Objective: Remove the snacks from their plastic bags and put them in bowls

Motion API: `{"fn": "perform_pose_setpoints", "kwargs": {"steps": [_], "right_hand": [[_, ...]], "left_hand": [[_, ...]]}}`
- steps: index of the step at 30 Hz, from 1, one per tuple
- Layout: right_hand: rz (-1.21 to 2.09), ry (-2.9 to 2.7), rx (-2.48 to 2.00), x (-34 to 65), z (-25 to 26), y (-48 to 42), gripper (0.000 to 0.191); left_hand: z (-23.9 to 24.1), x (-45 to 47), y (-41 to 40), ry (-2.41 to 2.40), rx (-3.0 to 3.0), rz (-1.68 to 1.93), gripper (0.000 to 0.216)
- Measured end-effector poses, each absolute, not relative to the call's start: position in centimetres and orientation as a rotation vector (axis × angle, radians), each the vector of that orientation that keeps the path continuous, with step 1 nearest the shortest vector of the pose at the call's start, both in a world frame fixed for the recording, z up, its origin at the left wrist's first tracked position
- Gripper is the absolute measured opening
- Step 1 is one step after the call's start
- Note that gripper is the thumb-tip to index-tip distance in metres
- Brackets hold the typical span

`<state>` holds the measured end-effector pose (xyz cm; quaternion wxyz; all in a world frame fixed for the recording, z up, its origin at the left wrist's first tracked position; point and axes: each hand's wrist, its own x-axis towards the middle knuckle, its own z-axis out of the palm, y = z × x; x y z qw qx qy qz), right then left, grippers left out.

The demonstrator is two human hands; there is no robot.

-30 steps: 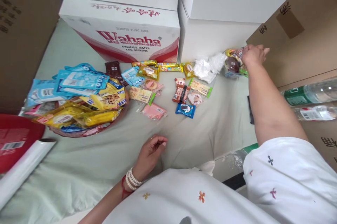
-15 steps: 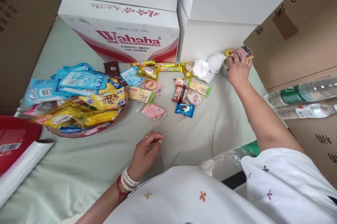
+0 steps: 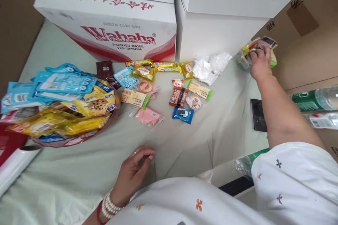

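Observation:
My right hand (image 3: 261,63) is at the far right, its fingers closed over a clear bag of small wrapped snacks (image 3: 264,43) beside the cardboard. Crumpled white plastic bags (image 3: 208,68) lie just left of it. My left hand (image 3: 136,170) rests low in the middle, fingers curled in towards the thumb with nothing visible in them. Ahead of it lie a pink packet (image 3: 148,116), a cracker packet (image 3: 133,97), a blue cookie packet (image 3: 183,115) and a brown-red wrapped snack (image 3: 178,96). Yellow snack sticks (image 3: 167,67) line the foot of the box.
A basket (image 3: 116,107) heaped with blue and yellow snack packets stands at left, near a white roll (image 3: 19,167). A Wahaha water carton (image 3: 113,40) and white boxes (image 3: 213,35) form the back. Plastic bottles (image 3: 315,100) and cardboard (image 3: 303,52) border the right.
My right hand and the snack bag are farther right, with a wider gap from the white plastic bags. The view has shifted slightly. My left hand keeps its curled pose.

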<state>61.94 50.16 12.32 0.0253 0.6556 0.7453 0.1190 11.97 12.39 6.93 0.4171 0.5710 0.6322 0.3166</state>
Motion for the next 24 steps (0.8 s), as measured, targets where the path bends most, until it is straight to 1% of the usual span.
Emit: {"fn": "perform_pose_setpoints", "kwargs": {"steps": [9, 12, 14, 16, 18, 19, 21, 22, 24], "right_hand": [[0.384, 2.389, 1.959, 65.2, 12.0, 56.8, 0.048], [0.406, 2.362, 1.964, 65.2, 12.2, 58.3, 0.049], [0.479, 2.354, 1.994, 65.1, 12.2, 58.3, 0.051], [0.569, 2.394, 2.050, 64.8, 11.9, 57.1, 0.052], [0.599, 2.500, 2.120, 64.4, 11.3, 54.5, 0.059], [0.554, 2.554, 2.142, 64.0, 10.9, 52.7, 0.063], [0.427, 2.658, 2.197, 63.1, 9.8, 48.2, 0.065], [0.351, 2.687, 2.237, 62.5, 9.2, 45.5, 0.065], [0.224, 2.745, 2.275, 61.3, 7.9, 39.7, 0.062]], "left_hand": [[5.9, 10.0, 10.6, 1.761, 1.489, 0.734, 0.020], [6.6, 9.7, 10.1, 1.838, 1.577, 0.756, 0.018], [7.4, 8.9, 10.3, 2.003, 1.662, 0.815, 0.018], [8.2, 7.3, 11.2, 2.240, 1.763, 0.917, 0.025], [8.7, 4.9, 12.6, 2.454, 1.861, 1.019, 0.041], [8.9, 3.5, 13.3, 2.500, 1.920, 1.035, 0.049], [9.2, 0.9, 14.6, 2.615, 1.971, 1.005, 0.063], [9.4, -0.1, 15.1, 2.661, 1.937, 0.975, 0.068], [9.4, -1.3, 15.8, 2.606, 1.888, 0.932, 0.071]]}}
